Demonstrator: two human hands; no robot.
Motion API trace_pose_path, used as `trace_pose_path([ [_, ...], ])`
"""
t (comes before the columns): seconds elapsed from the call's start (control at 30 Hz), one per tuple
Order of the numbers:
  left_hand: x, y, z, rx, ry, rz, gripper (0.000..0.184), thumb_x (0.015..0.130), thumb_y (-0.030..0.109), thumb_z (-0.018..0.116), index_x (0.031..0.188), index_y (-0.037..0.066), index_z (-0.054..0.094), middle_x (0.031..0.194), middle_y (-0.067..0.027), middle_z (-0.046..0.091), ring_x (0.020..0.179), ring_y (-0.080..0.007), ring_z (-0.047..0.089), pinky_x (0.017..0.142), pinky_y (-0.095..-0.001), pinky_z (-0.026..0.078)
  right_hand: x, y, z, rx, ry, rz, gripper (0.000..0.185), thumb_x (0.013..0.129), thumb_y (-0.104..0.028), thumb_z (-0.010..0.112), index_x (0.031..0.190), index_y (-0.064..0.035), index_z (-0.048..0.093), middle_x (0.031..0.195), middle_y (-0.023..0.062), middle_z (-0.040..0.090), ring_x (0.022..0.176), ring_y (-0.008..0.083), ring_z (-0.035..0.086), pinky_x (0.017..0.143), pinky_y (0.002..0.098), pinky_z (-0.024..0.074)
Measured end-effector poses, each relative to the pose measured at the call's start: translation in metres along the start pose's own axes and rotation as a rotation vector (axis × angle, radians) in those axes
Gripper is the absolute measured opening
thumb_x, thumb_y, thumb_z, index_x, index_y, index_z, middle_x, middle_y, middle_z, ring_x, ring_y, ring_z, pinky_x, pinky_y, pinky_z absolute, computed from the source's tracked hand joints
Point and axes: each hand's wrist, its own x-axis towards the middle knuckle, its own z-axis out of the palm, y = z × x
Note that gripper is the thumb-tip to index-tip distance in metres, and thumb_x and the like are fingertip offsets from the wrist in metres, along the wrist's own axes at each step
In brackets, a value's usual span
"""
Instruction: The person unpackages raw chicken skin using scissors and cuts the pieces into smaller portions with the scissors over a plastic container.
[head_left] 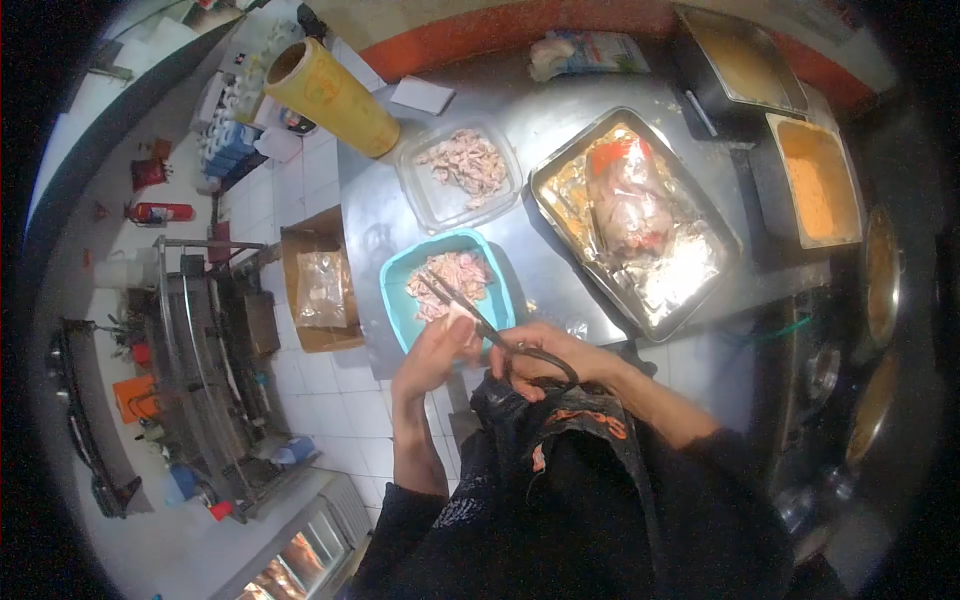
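Note:
My right hand (540, 360) is closed round the handles of dark scissors (468, 308), whose blades are parted over a turquoise basin (398, 325). Pale pink meat pieces (462, 275) lie in that basin. Close beside the blades, at the basin's near edge, my left hand (438, 352) pinches a small piece of meat (458, 325). Behind the basin, more cut meat (470, 165) fills part of a clear plastic container (420, 205). To the right, a metal tray (545, 190) lined with foil holds a large wrapped piece of meat (632, 200).
A yellow roll (335, 100) stands at the steel table's (375, 225) back left, near a white pad (422, 95). A plastic bag (590, 55) lies at the back. Deep metal pans (815, 185) stand at the right. A cardboard box (305, 255) is left of the table.

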Motion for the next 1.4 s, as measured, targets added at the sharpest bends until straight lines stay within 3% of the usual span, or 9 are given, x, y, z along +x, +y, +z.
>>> trace_pose_path([
  [0.1,0.004,0.011,0.009,0.017,-0.162,-0.049,0.045,0.109,0.045,0.042,0.101,0.003,0.058,0.081,-0.0032,0.058,0.071,-0.0136,0.056,0.068,-0.0294,0.047,0.002,0.007,0.002,0.257,0.017,-0.088,0.019,0.101,-0.018,0.056,0.099,0.0000,0.060,0.061,0.0038,0.056,0.052,0.0100,0.056,0.049,0.0234,0.0430],
  [0.2,0.007,0.003,0.003,0.128,-0.203,-0.088,0.042,0.108,0.040,0.045,0.102,0.001,0.059,0.081,-0.0051,0.059,0.071,-0.0144,0.056,0.066,-0.0311,0.048,0.000,-0.010,-0.001,-0.036,0.163,0.031,0.020,0.101,-0.020,0.056,0.099,-0.0003,0.059,0.059,0.0028,0.055,0.049,0.0098,0.055,0.047,0.0230,0.0422],
  [0.43,0.034,-0.019,-0.014,0.990,0.344,-0.051,0.052,0.092,0.032,0.071,0.130,0.001,0.055,0.083,-0.0222,0.071,0.081,-0.0376,0.070,0.073,-0.0460,0.052,-0.008,-0.012,-0.013,-0.035,0.222,-0.042,0.043,0.103,-0.047,0.057,0.103,-0.0032,0.057,0.060,0.0024,0.057,0.052,0.0100,0.057,0.050,0.0239,0.0444],
  [0.63,0.029,-0.011,-0.026,0.849,0.457,-0.009,0.074,0.089,0.029,0.074,0.151,0.006,0.039,0.097,-0.0235,0.073,0.086,-0.0393,0.071,0.077,-0.0451,0.054,-0.018,0.007,-0.028,-0.106,0.203,-0.071,0.049,0.105,-0.051,0.050,0.111,-0.0026,0.056,0.075,0.0051,0.062,0.071,0.0127,0.062,0.066,0.0276,0.0494],
  [0.87,0.023,0.012,-0.036,0.164,0.401,0.051,0.058,0.098,0.019,0.053,0.152,0.007,0.036,0.106,-0.0161,0.071,0.092,-0.0193,0.065,0.086,-0.0340,0.049,-0.010,0.016,-0.024,-0.315,0.039,0.249,0.042,0.108,-0.044,0.048,0.112,-0.0032,0.056,0.081,0.0047,0.062,0.075,0.0118,0.059,0.071,0.0277,0.0487],
  [1.03,0.017,0.056,-0.005,0.303,0.321,0.090,0.056,0.101,0.022,0.047,0.152,0.006,0.030,0.104,-0.0085,0.070,0.077,-0.0112,0.055,0.071,-0.0267,0.046,0.000,0.015,-0.015,-0.271,-0.042,0.138,0.045,0.109,-0.045,0.042,0.112,-0.0022,0.054,0.085,0.0059,0.062,0.079,0.0147,0.060,0.074,0.0295,0.0494],
  [1.13,0.015,0.061,0.006,0.376,0.380,0.137,0.050,0.104,0.022,0.046,0.149,0.006,0.031,0.109,-0.0143,0.071,0.092,-0.0198,0.064,0.086,-0.0307,0.048,0.002,0.022,-0.018,-0.116,-0.083,0.078,0.050,0.109,-0.049,0.039,0.114,-0.0014,0.053,0.087,0.0078,0.063,0.083,0.0163,0.062,0.077,0.0304,0.0495],
  [1.33,0.021,0.056,0.010,0.605,0.569,0.176,0.042,0.107,0.024,0.043,0.143,0.005,0.030,0.098,-0.0202,0.068,0.086,-0.0362,0.064,0.084,-0.0417,0.047,0.004,0.023,-0.018,-0.111,-0.083,0.144,0.055,0.108,-0.054,0.037,0.116,-0.0014,0.051,0.088,0.0086,0.064,0.085,0.0163,0.063,0.078,0.0302,0.0498],
  [1.4,0.015,0.079,0.020,0.511,0.494,-0.001,0.047,0.106,0.024,0.044,0.146,0.004,0.029,0.110,-0.0224,0.068,0.102,-0.0322,0.065,0.094,-0.0389,0.046,0.006,0.021,-0.016,-0.142,-0.069,0.158,0.054,0.108,-0.053,0.037,0.115,-0.0017,0.052,0.087,0.0079,0.063,0.084,0.0157,0.062,0.077,0.0299,0.0495],
])
